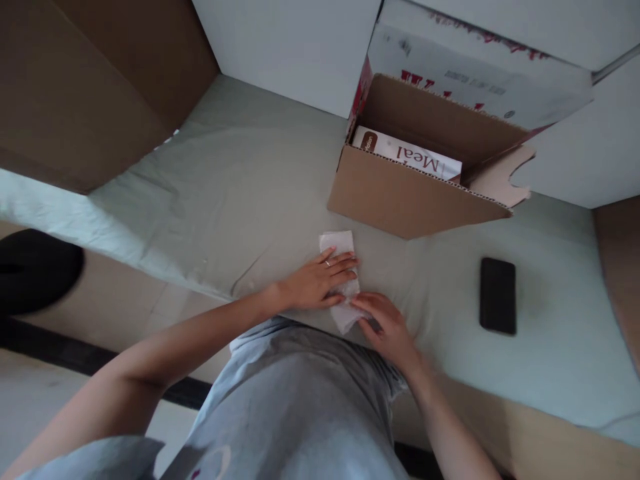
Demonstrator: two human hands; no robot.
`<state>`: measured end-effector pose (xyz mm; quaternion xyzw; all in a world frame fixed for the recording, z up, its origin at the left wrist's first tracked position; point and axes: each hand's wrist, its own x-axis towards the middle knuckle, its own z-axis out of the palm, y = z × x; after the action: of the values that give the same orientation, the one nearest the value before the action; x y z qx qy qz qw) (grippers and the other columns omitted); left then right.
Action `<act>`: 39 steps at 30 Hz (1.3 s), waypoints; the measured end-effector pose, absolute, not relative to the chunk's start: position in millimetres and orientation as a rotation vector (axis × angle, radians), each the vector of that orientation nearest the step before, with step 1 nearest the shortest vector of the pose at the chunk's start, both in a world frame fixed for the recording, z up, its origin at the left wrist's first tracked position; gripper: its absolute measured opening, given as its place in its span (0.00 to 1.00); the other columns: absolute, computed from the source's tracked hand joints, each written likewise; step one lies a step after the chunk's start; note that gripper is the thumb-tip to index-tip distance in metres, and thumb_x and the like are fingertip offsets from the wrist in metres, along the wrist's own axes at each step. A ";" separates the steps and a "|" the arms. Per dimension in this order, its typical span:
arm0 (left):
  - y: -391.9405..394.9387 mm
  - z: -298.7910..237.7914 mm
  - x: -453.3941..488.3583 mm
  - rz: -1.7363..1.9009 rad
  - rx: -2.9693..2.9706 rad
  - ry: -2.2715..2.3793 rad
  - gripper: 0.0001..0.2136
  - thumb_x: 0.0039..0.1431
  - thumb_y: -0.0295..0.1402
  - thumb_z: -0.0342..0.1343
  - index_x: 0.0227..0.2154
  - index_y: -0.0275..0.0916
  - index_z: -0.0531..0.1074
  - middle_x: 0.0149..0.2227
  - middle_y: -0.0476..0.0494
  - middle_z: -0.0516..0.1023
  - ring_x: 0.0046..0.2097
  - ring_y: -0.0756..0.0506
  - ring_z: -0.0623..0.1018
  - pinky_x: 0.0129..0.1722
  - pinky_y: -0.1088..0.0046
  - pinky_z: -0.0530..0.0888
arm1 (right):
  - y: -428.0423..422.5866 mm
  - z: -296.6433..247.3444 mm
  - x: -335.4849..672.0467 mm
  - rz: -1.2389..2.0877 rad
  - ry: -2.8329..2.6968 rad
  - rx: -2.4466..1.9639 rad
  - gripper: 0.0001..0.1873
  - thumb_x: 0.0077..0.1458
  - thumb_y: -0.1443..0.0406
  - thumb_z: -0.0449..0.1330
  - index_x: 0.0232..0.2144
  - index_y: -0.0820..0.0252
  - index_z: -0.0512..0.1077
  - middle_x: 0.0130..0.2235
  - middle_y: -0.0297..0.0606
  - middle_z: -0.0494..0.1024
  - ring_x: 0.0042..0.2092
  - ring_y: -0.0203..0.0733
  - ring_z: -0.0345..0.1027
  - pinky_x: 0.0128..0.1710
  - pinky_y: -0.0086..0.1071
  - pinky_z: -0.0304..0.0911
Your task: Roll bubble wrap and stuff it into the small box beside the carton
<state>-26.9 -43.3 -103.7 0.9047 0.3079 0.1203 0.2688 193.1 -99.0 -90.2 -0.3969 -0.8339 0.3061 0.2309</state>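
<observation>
A narrow, white folded sheet [336,240], thin like tissue or soft wrap, lies on the cloth-covered surface in front of me. My left hand [327,277] rests flat across its middle with the fingers stretched out and a ring on one of them. At the sheet's near end, my right hand [385,323] pinches the right edge between thumb and fingers. The near part of the sheet looks angled or folded. What lies under my left palm is hidden.
An open cardboard box [400,200] beyond my hands holds a white carton [410,157] marked "Meal". To the right lies a black phone-like object [497,295]. A large brown box [100,100] stands at left, and a black round object [37,270] sits below the surface's edge.
</observation>
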 end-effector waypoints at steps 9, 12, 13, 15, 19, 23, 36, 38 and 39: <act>-32.3 -104.6 -33.9 0.665 2.092 0.734 0.21 0.62 0.31 0.42 0.58 0.40 0.56 0.58 0.37 0.65 0.62 0.42 0.61 0.63 0.52 0.53 | -79.6 -101.0 167.5 0.859 -1.918 -1.489 0.19 0.56 0.64 0.54 0.51 0.55 0.63 0.43 0.42 0.74 0.39 0.41 0.70 0.39 0.37 0.68; -31.6 -103.2 -33.3 0.794 1.990 0.727 0.23 0.60 0.37 0.49 0.58 0.39 0.56 0.56 0.34 0.65 0.61 0.40 0.63 0.60 0.53 0.59 | -74.3 -102.8 161.5 0.887 -1.883 -1.551 0.21 0.54 0.64 0.56 0.51 0.55 0.62 0.41 0.41 0.74 0.36 0.40 0.69 0.36 0.37 0.68; -31.9 -102.4 -32.4 0.805 1.988 0.740 0.26 0.57 0.39 0.53 0.58 0.38 0.56 0.56 0.33 0.65 0.60 0.39 0.62 0.59 0.53 0.60 | -72.8 -103.1 160.2 0.882 -1.882 -1.565 0.22 0.54 0.63 0.57 0.51 0.55 0.62 0.40 0.41 0.73 0.35 0.40 0.69 0.35 0.37 0.68; -33.1 -101.3 -30.2 0.807 2.003 0.777 0.29 0.53 0.36 0.57 0.57 0.37 0.56 0.55 0.32 0.65 0.60 0.37 0.62 0.59 0.52 0.61 | -70.3 -103.0 158.9 0.859 -1.895 -1.569 0.22 0.53 0.63 0.57 0.51 0.54 0.62 0.39 0.40 0.73 0.33 0.39 0.68 0.33 0.36 0.68; -35.1 -101.9 -28.6 0.784 1.985 0.833 0.29 0.50 0.22 0.48 0.58 0.37 0.55 0.56 0.33 0.63 0.61 0.39 0.61 0.59 0.53 0.61 | -68.9 -98.0 164.9 0.724 -1.950 -1.438 0.17 0.56 0.64 0.56 0.49 0.54 0.63 0.42 0.41 0.70 0.38 0.40 0.68 0.38 0.37 0.69; -35.2 -104.4 -30.7 0.766 1.994 0.847 0.32 0.46 0.18 0.45 0.59 0.36 0.53 0.58 0.33 0.61 0.62 0.40 0.60 0.60 0.54 0.61 | -75.7 -92.2 177.7 0.505 -2.109 -1.198 0.18 0.55 0.68 0.57 0.48 0.53 0.65 0.51 0.44 0.67 0.53 0.47 0.62 0.51 0.46 0.63; -34.1 -98.0 -38.7 0.827 2.147 0.892 0.13 0.56 0.24 0.48 0.43 0.37 0.70 0.50 0.37 0.72 0.59 0.41 0.64 0.59 0.54 0.62 | -66.7 -95.4 175.8 0.568 -2.413 -1.088 0.22 0.49 0.73 0.54 0.47 0.56 0.67 0.45 0.40 0.75 0.52 0.48 0.62 0.53 0.49 0.60; -36.9 -95.8 -46.0 0.751 2.211 0.939 0.09 0.59 0.28 0.48 0.37 0.38 0.73 0.46 0.39 0.75 0.57 0.41 0.67 0.60 0.54 0.60 | -65.9 -86.0 179.6 0.695 -2.386 -1.070 0.21 0.47 0.73 0.54 0.44 0.56 0.68 0.42 0.39 0.76 0.50 0.47 0.64 0.51 0.47 0.62; -38.8 -95.2 -49.1 0.709 2.221 0.951 0.09 0.61 0.30 0.48 0.37 0.38 0.73 0.45 0.40 0.75 0.55 0.42 0.68 0.60 0.55 0.59 | -65.6 -81.8 180.9 0.752 -2.367 -1.070 0.20 0.46 0.73 0.54 0.43 0.56 0.69 0.41 0.39 0.76 0.48 0.47 0.64 0.50 0.46 0.62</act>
<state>-49.1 -38.8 -95.2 0.8395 0.3596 0.2679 0.3068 180.9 -65.6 -81.8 -0.3863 -0.8545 0.2713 0.2168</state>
